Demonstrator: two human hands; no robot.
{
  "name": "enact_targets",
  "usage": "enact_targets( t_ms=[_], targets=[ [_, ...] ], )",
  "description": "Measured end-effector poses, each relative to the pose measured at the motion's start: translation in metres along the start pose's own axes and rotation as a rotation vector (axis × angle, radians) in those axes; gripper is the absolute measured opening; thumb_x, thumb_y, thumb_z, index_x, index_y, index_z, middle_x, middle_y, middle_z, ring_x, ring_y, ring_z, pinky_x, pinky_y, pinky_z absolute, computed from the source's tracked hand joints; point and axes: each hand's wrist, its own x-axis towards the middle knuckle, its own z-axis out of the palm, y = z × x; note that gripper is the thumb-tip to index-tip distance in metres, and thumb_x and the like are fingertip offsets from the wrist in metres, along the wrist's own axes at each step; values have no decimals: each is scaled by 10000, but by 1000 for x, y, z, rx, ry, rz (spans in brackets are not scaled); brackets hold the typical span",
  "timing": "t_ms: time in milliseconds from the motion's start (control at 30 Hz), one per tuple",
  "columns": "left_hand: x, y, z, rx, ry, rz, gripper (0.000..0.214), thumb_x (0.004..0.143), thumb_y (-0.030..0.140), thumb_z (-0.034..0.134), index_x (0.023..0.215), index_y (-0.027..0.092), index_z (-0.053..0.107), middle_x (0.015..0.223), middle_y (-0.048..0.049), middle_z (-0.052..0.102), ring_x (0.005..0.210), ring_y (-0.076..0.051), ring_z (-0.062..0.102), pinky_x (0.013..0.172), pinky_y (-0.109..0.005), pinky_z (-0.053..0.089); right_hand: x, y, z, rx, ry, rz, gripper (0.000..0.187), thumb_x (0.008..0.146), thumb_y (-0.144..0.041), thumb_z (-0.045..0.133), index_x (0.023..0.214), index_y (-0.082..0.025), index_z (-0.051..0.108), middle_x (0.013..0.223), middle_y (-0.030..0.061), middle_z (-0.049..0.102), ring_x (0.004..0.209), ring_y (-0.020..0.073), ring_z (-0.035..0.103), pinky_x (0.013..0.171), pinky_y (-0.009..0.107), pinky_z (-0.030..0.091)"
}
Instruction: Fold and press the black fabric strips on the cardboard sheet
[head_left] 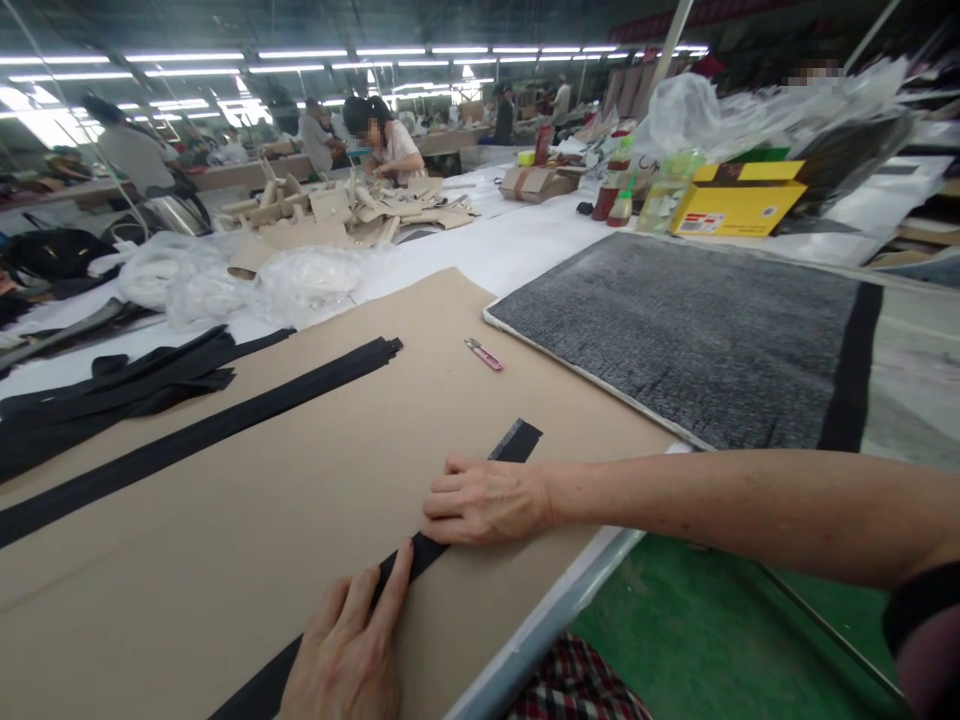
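"What are your fingers doing?"

"Nearest, my left hand [345,640] lies on the black strip [429,555], fingers slightly spread. Just beyond, my right hand [487,502] rests on it, fingers bent together; whether they pinch, I can't tell."

"Where's the strip?"

"Flat on the brown sheet [285,510], from near left towards the middle."

"Farther?"

"Pink snips [484,355], a dark panel [690,330] right, then a yellow box [739,205]."

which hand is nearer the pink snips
Right: the right hand is this side of the pink snips; the left hand is farther from them, to the lower left.
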Motion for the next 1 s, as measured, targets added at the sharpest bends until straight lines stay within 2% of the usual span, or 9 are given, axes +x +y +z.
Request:
enact_targets(
  t_ms=[300,367,467,533,600,667,767,1000],
  targets=[
    [3,1,-1,19,2,30,869,733,-35,419,1493,283,141,918,-12,601,795,-170,542,789,-292,451,-31,9,-11,-45,-45,40,213,985,-168,359,942,-154,567,874,41,529,821,153,445,767,326,287],
    [2,1,-2,11,10,-1,827,731,-32,413,1466,305,239,1002,-29,604,854,-177,555,773,-305,456,-38,11,-14,-54,-54,49,226,990,-172,345,954,-154,567,878,45,533,820,150,447,774,328,290],
    [12,4,-5,61,56,-77,635,742,-3,419,1277,324,517,1240,-59,542,1008,-241,541,743,-369,452,-46,12,-19,-67,-63,63,238,995,-173,327,988,-151,564,890,46,537,825,146,449,785,327,293],
    [27,12,-7,20,135,-45,517,766,28,417,1202,261,567,1263,-75,529,1042,-248,527,770,-378,459,-48,11,-20,-77,-63,65,234,994,-174,329,990,-147,562,895,44,535,825,147,447,787,325,294],
    [47,24,-7,-99,192,10,471,791,30,389,1217,167,536,1164,-90,572,1017,-208,535,824,-333,467,-48,10,-21,-84,-64,69,233,993,-181,333,968,-147,563,894,41,532,826,150,445,786,323,294],
    [64,39,-6,-180,158,12,455,791,-9,368,1198,113,529,1029,-72,604,940,-175,551,822,-284,469,-49,10,-21,-84,-71,73,236,994,-188,335,945,-149,563,890,38,530,838,155,448,783,320,295],
    [77,53,-3,-169,56,1,468,766,-62,386,1166,113,556,926,-36,610,864,-172,548,805,-276,461,-55,12,-21,-86,-83,81,233,994,-192,337,940,-153,561,897,36,530,851,155,452,784,315,296],
    [76,57,0,-118,29,37,513,759,-66,444,1235,101,532,963,-29,609,855,-178,516,804,-288,432,-76,22,-27,-120,-75,98,235,993,-175,332,972,-146,564,875,27,544,824,144,464,803,311,304]
  ],
)
